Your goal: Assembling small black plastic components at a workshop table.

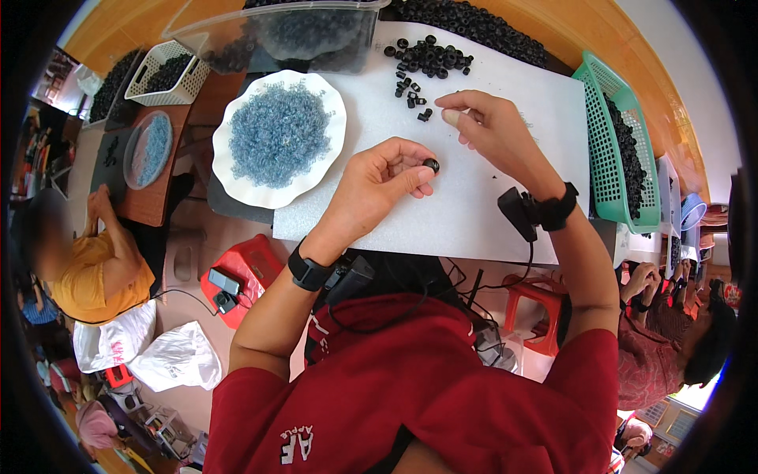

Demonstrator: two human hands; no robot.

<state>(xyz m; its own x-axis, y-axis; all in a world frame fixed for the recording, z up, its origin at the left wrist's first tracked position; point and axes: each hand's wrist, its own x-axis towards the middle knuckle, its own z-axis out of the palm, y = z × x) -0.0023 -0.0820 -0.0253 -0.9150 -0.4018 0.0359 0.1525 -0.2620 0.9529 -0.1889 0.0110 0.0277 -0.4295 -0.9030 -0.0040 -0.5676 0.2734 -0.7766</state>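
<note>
Over the white sheet (474, 229), my left hand (377, 186) pinches a small round black plastic part (431, 165) between thumb and fingertips. Further right and a little farther away is my right hand (505, 138). Its thumb and index finger are slightly apart with nothing visible between them, and the other fingers curl beneath. Just beyond its fingertips lies a loose pile of black plastic parts (433, 59), with a few short black pieces (425, 115) closest to it. Left of my left hand, a white scalloped plate (335, 130) carries a heap of small clear-blue coiled pieces (276, 134).
A green basket (592, 126) of black parts borders the sheet's right side. A clear plastic bin (347, 55) and more black parts (474, 28) line the far edge. Co-workers sit on both sides, one in a yellow shirt (106, 280). Red stools (245, 272) stand below table level.
</note>
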